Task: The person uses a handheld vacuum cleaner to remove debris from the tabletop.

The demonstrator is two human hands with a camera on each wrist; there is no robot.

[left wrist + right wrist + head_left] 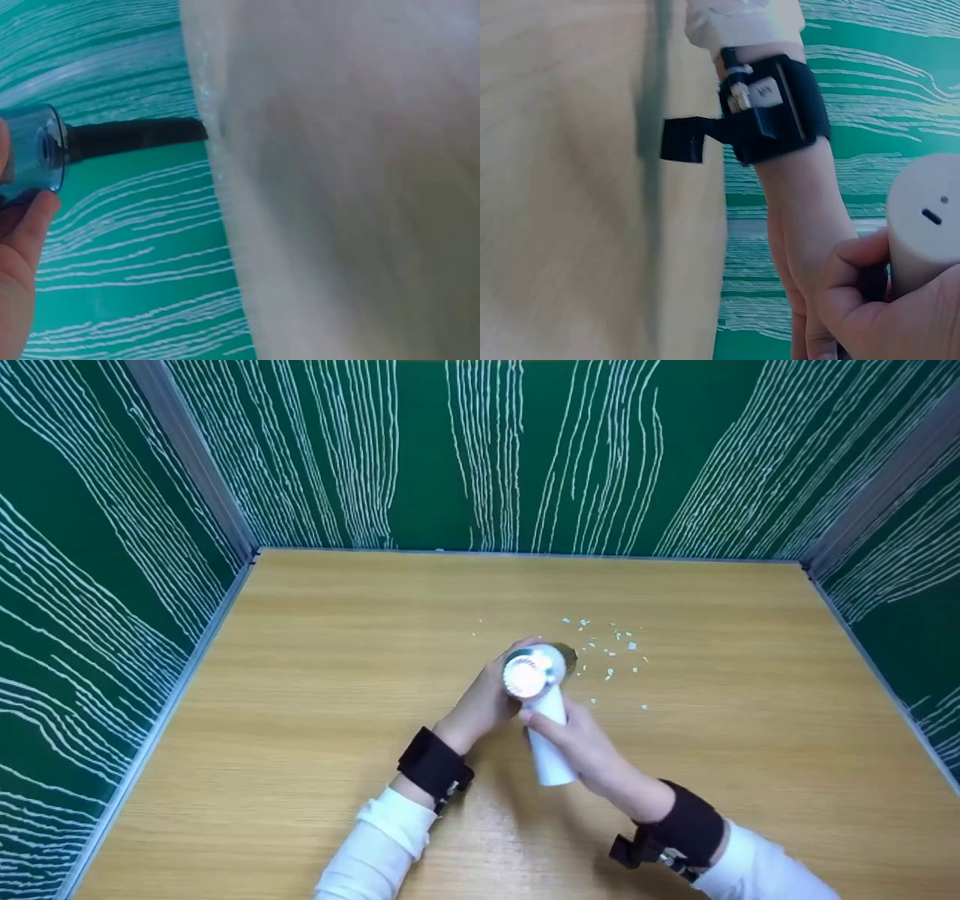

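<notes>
A white handheld vacuum cleaner [551, 735] is held above the table, its round, shiny head facing up in the head view. My right hand [592, 742] grips its handle, with the thumb across the front. The handle's flat end [926, 210] shows a slot and a small hole in the right wrist view. My left hand [484, 701] holds the head from the left, its fingers partly hidden behind it. Fingers curl about the clear cup [34, 154] in the left wrist view. From that cup a dark flat nozzle [135, 139] sticks out.
Small pale scraps [609, 673] lie scattered on the wooden table [300, 682] beyond and right of the vacuum. Green panels with white wavy lines [420, 457] stand at the back and both sides. Both wrists wear black bands [682, 825].
</notes>
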